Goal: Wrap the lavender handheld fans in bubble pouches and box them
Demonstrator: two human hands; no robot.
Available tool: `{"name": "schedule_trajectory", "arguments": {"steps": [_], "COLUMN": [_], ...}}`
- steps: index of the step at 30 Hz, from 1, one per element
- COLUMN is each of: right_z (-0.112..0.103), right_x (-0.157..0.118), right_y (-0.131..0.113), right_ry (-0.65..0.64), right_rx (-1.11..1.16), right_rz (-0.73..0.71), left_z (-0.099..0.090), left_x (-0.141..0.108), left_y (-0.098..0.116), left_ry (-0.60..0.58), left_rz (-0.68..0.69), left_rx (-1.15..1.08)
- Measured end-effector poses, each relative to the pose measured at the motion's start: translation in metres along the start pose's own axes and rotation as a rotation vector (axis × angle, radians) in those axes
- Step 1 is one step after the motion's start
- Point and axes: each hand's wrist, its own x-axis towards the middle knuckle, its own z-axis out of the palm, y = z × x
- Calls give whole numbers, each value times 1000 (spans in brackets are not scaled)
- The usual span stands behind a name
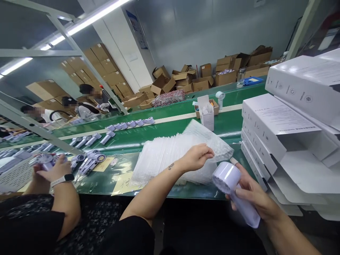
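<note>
In my right hand (252,193) is a pale lavender handheld fan (227,178), its round head tilted up to the left and its handle pointing down to the right. My left hand (199,156) is closed in a pinch at a clear bubble-wrap bag (205,136), which lies slanted at the right end of a pile of bubble-wrap bags (156,157). The exact grip of the fingertips is partly hidden. Right beside the fan stand stacked white printed boxes (265,131), with flaps hanging open toward me.
At left, a co-worker's hands (57,168) hold a fan. More fans (91,161) lie beside them, and a row of fans (130,124) runs along the green conveyor (170,124). A white open box (207,118) and an upright fan (220,99) stand ahead. Cardboard cartons (162,83) line the back.
</note>
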Motion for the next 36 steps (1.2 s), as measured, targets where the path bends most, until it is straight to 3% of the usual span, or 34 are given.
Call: {"name": "schedule_trajectory", "arguments": {"steps": [5, 7, 10, 14, 17, 23, 25, 29, 31, 33, 36], "right_z": [-8, -6, 0, 6, 8, 11, 13, 18, 19, 16, 11], "right_x": [16, 20, 22, 18, 15, 18, 18, 14, 15, 18, 27], "right_y": [-4, -3, -1, 3, 2, 2, 1, -4, -5, -6, -6], "right_ry": [13, 44, 106, 189, 248, 244, 313, 387, 400, 449, 503], "right_rx": [88, 70, 55, 86, 76, 53, 62, 113, 120, 109, 113], "right_rz": [34, 53, 86, 37, -15, -86, -102, -76, -72, -95, -72], "left_z": [-5, -1, 8, 16, 20, 30, 30, 36, 44, 55, 66], "left_x": [-2, -2, -5, -19, -33, -40, -36, -25, -25, -31, -41], "left_y": [7, 8, 10, 13, 17, 31, 22, -2, -2, 9, 30], "left_ry": [-161, -88, 118, 113, 118, -5, 51, 327, 417, 398, 264], "left_rz": [55, -33, -124, 159, 274, 660, 585, 192, 66, 71, 183], "left_rx": [-71, -106, -137, 64, 276, 543, 537, 454, 346, 251, 154]}}
